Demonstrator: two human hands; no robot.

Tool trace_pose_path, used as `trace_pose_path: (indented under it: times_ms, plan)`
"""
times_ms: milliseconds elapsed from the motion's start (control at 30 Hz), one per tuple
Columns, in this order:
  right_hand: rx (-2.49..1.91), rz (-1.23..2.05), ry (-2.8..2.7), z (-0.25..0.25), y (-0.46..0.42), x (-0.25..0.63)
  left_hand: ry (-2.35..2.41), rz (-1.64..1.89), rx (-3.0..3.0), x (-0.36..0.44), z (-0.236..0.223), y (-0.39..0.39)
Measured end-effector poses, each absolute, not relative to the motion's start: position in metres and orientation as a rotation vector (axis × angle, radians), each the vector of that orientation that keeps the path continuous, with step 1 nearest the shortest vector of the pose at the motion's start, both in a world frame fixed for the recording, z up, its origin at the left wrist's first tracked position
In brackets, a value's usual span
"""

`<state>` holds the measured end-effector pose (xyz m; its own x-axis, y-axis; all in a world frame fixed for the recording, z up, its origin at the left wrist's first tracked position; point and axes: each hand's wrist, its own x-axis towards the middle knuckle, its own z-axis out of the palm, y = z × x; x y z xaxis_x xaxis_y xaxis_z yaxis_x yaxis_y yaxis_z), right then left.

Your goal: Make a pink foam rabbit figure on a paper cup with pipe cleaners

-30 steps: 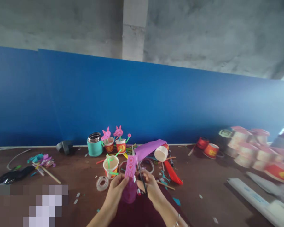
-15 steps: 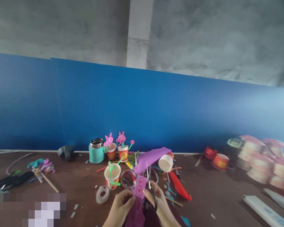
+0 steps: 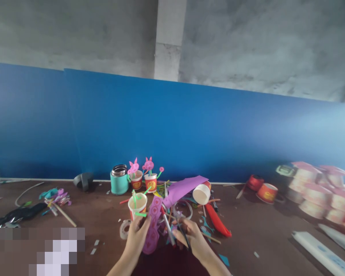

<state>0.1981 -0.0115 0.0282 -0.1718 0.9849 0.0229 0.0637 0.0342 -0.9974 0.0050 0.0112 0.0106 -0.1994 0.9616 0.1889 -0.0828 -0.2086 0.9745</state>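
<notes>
My left hand (image 3: pixel 138 232) pinches a purple-pink paper strip (image 3: pixel 152 234) by its left edge. Circles with red hearts are drawn along the strip, and its outline is scalloped at the lower end. In my right hand (image 3: pixel 193 237) are black-handled scissors (image 3: pixel 183 235), apart from the strip; their blades are hard to make out. A white marker with red ends (image 3: pixel 168 226) lies between my two hands. Just beyond my left hand stands a paper cup (image 3: pixel 138 205) with green straw pieces. A tape roll (image 3: pixel 124 229) is partly covered by that hand.
Two cups with pink paper animal figures (image 3: pixel 149 165) stand beside a turquoise jar (image 3: pixel 119 182). A purple sheet (image 3: pixel 186 188) leans by a tipped cup (image 3: pixel 201 194). A red pouch-like item (image 3: pixel 218 220) and scraps lie right; stacked cups (image 3: pixel 316 191) stand far right.
The strip has moved left and away from the scissors with my left hand. My right hand has lowered the scissors, whose blades pointed upward beside the strip before. The marker now shows.
</notes>
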Motion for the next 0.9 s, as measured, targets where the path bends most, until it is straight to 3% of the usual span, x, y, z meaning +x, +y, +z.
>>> trace_pose_path:
  times_ms: [900]
  plan:
    - [-1.31, 1.482, -1.638, 0.04, -0.013, 0.225, 0.891, 1.156, 1.383, 0.006, 0.006, 0.007]
